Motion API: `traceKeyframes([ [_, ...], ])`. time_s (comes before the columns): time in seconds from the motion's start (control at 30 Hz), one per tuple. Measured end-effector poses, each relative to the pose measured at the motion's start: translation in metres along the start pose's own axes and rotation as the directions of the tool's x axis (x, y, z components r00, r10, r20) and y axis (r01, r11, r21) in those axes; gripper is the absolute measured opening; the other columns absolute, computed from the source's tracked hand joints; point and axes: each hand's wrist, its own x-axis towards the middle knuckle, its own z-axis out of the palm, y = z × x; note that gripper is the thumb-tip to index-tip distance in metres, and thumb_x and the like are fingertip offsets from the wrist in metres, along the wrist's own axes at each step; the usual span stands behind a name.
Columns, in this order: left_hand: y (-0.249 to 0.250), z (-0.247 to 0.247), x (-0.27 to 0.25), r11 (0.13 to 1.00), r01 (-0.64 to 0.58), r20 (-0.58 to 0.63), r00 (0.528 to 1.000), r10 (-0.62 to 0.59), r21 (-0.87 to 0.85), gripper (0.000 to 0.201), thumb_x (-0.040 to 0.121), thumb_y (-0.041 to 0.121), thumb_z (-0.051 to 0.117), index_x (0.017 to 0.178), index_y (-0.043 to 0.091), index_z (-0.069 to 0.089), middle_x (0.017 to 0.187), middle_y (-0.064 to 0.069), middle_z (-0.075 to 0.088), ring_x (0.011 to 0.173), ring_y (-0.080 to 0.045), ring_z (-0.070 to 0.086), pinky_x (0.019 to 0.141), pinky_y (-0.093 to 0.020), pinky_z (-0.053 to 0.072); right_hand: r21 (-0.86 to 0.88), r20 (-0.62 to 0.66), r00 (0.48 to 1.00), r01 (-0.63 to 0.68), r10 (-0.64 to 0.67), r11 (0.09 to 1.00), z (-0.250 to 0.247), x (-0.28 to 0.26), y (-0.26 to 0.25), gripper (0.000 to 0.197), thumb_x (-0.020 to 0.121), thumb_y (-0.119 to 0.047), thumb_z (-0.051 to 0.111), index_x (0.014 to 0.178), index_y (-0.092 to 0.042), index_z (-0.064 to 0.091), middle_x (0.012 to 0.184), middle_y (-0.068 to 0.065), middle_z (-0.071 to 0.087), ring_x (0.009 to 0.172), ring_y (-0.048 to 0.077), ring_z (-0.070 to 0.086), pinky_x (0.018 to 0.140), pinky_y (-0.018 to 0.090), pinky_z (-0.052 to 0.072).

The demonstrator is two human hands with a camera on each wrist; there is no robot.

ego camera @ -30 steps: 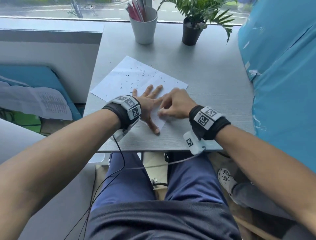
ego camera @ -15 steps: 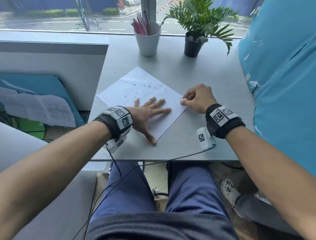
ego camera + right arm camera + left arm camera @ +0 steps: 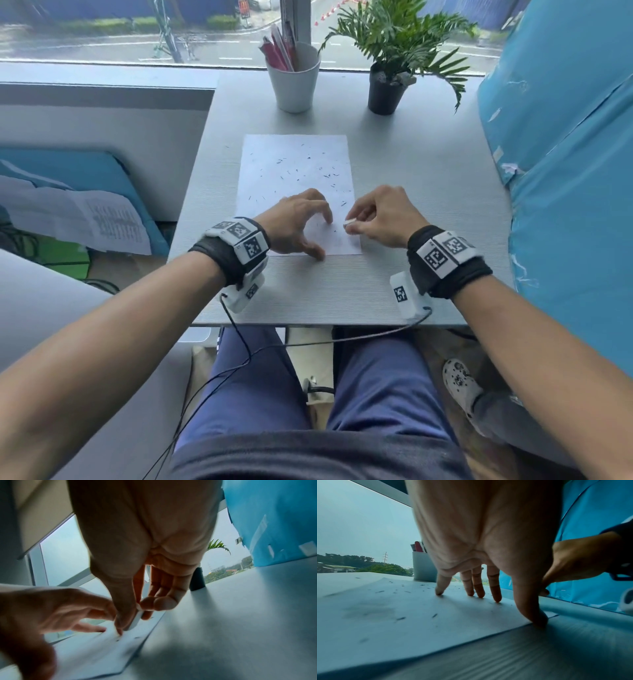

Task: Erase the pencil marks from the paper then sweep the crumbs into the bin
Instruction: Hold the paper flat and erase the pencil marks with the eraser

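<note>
A white sheet of paper (image 3: 294, 161) lies straight on the grey table (image 3: 411, 192), strewn with several dark eraser crumbs (image 3: 298, 171). My left hand (image 3: 298, 219) stands arched on the sheet's near part, fingertips (image 3: 495, 597) pressing the paper and the thumb at its near edge. My right hand (image 3: 380, 216) hovers at the sheet's near right corner and pinches a small white eraser (image 3: 350, 222) between thumb and fingers; the eraser (image 3: 136, 620) tip is just above the paper. A faint grey smudge (image 3: 368, 612) shows on the sheet. No bin is in view.
A white cup of pens (image 3: 294, 82) and a potted plant (image 3: 387, 85) stand at the table's far edge by the window. A blue covered bulk (image 3: 565, 171) borders the table on the right. Printed papers (image 3: 85, 219) lie below on the left.
The paper has turned from skewed to straight. My left hand rose from lying flat onto its fingertips. My right hand came back from the sheet's right edge toward the left hand, eraser still pinched.
</note>
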Motion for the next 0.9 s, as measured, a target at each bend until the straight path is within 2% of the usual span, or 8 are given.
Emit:
traceKeyframes([
  [0.13,-0.014,-0.002,-0.009,1.0,-0.019,0.011,1.0,0.019,-0.024,0.066,0.07,0.047,0.087,0.127,0.03,0.058,0.146,0.0,0.039,0.132,-0.019,0.04,0.114,-0.038,0.032,-0.007,0.003,1.0,0.019,-0.019,1.0,0.006,0.004,0.001,0.01,0.074,-0.021,0.083,0.083,-0.019,0.079,0.068,-0.003,0.07,0.059,0.003,0.058,0.064,0.018,0.053],
  [0.3,-0.012,-0.013,-0.002,0.99,-0.014,0.077,0.997,0.003,0.142,0.066,0.083,0.035,0.078,0.141,0.043,0.047,0.15,0.0,0.032,0.135,-0.023,0.034,0.112,-0.047,0.033,-0.08,-0.019,1.0,0.017,-0.019,0.997,0.012,0.006,-0.002,0.01,0.074,-0.023,0.08,0.083,-0.02,0.079,0.074,-0.003,0.07,0.068,0.01,0.061,0.068,0.024,0.054],
  [0.4,-0.008,-0.018,0.005,0.964,0.007,0.145,0.988,-0.048,0.266,0.08,0.081,0.043,0.079,0.147,0.051,0.034,0.159,0.005,0.018,0.143,-0.022,0.025,0.112,-0.056,0.031,-0.11,-0.038,0.998,0.05,-0.054,0.993,0.012,0.006,-0.008,0.01,0.073,-0.024,0.081,0.081,-0.019,0.079,0.074,-0.003,0.07,0.072,0.012,0.063,0.071,0.026,0.055],
  [0.53,-0.008,-0.018,0.006,0.949,0.017,0.198,0.977,-0.083,0.314,0.09,0.078,0.055,0.077,0.149,0.057,0.021,0.164,0.011,0.001,0.15,-0.026,0.01,0.114,-0.064,0.023,-0.089,-0.075,0.997,0.022,-0.029,0.996,0.013,0.008,-0.009,0.01,0.072,-0.026,0.082,0.079,-0.018,0.079,0.073,-0.005,0.069,0.074,0.01,0.063,0.07,0.023,0.052],
  [0.6,-0.007,-0.017,0.007,0.941,0.02,0.19,0.978,-0.088,0.336,0.091,0.077,0.058,0.076,0.149,0.058,0.02,0.164,0.01,0.003,0.149,-0.027,0.011,0.113,-0.064,0.026,-0.086,-0.071,0.997,0.001,-0.007,0.996,0.013,0.008,-0.009,0.01,0.073,-0.025,0.08,0.08,-0.018,0.079,0.075,-0.003,0.07,0.076,0.01,0.063,0.072,0.024,0.054],
  [0.73,-0.002,-0.014,0.008,0.929,0.044,0.114,0.989,-0.092,0.368,0.095,0.064,0.073,0.076,0.145,0.054,0.032,0.155,0.003,0.021,0.139,-0.024,0.026,0.107,-0.055,0.035,-0.087,-0.048,0.999,-0.015,0.011,0.996,0.01,0.011,-0.009,0.012,0.074,-0.024,0.082,0.083,-0.017,0.079,0.072,-0.004,0.068,0.069,0.006,0.062,0.069,0.02,0.053],
  [0.83,-0.002,-0.013,0.01,0.948,0.049,0.099,0.992,-0.084,0.314,0.097,0.061,0.072,0.078,0.146,0.05,0.035,0.153,0.001,0.024,0.137,-0.023,0.028,0.109,-0.05,0.035,-0.113,-0.058,0.998,-0.034,0.028,0.993,0.008,0.016,-0.008,0.013,0.072,-0.026,0.083,0.081,-0.017,0.079,0.072,-0.003,0.069,0.069,0.007,0.061,0.07,0.023,0.055],
  [0.9,-0.006,-0.011,0.01,0.967,0.047,0.097,0.993,-0.073,0.25,0.099,0.06,0.07,0.08,0.146,0.05,0.034,0.155,0.002,0.021,0.14,-0.024,0.026,0.112,-0.052,0.031,-0.132,-0.078,0.996,-0.051,0.041,0.99,0.009,0.018,-0.009,0.015,0.071,-0.027,0.083,0.08,-0.016,0.079,0.073,-0.003,0.069,0.071,0.01,0.062,0.071,0.025,0.054],
])
